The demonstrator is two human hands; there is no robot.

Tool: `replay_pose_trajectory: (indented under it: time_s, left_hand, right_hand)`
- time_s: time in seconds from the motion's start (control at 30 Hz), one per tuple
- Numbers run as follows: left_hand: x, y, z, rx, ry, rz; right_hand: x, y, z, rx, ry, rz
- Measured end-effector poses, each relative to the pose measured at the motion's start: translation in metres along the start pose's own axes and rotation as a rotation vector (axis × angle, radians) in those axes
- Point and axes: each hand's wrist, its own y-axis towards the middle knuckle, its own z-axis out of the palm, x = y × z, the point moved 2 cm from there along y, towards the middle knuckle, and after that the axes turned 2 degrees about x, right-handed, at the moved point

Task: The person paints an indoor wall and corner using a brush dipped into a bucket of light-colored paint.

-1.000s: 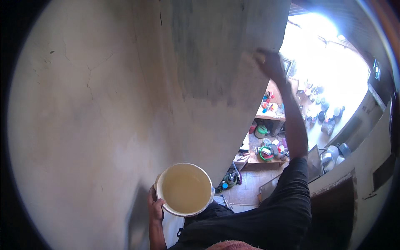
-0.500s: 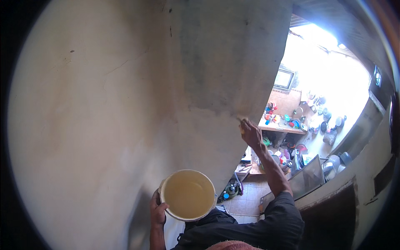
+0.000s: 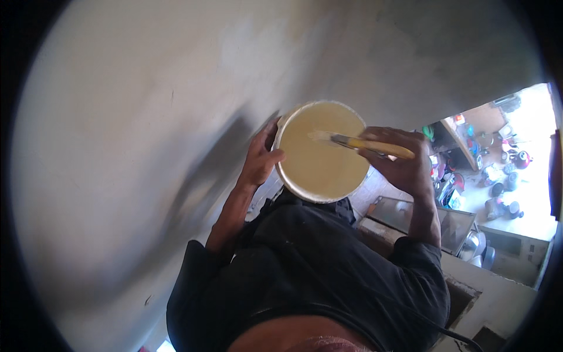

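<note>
A round bucket point(image 3: 311, 196) of pale yellowish liquid is held up in front of my body. Its left rim is gripped by my left hand point(image 3: 261, 154), thumb over the edge and fingers round the outside. My right hand point(image 3: 407, 158) is closed round the yellow handle of a paintbrush point(image 3: 358, 142). The brush lies over the bucket's mouth with its pale bristles pointing left, at the liquid; whether they are dipped in it I cannot tell. Part of the handle is covered by my fingers.
A tall plastered wall point(image 3: 135, 117), stained in patches, rises at the left and ahead. Beyond its edge on the right, a bright lower room has a counter point(image 3: 460, 141) and a crowd of kitchenware. A framed panel point(image 3: 454, 226) leans below my right arm.
My right hand has come away from the wall with the paintbrush, down and over the bucket. The view has tilted downward, and the bucket appears higher in it.
</note>
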Motion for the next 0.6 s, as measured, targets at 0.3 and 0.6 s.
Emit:
replay_pose_trajectory:
  time_s: [0.3,0.6]
  left_hand:
    - [-0.01,0.01,0.014,0.012,0.035,-0.053]
    - [-0.005,0.009,0.01,0.013,0.022,-0.062]
  right_hand:
    - [-0.058,0.023,0.089,0.163,-0.032,0.094]
    - [-0.057,0.021,0.088,0.133,-0.038,0.065]
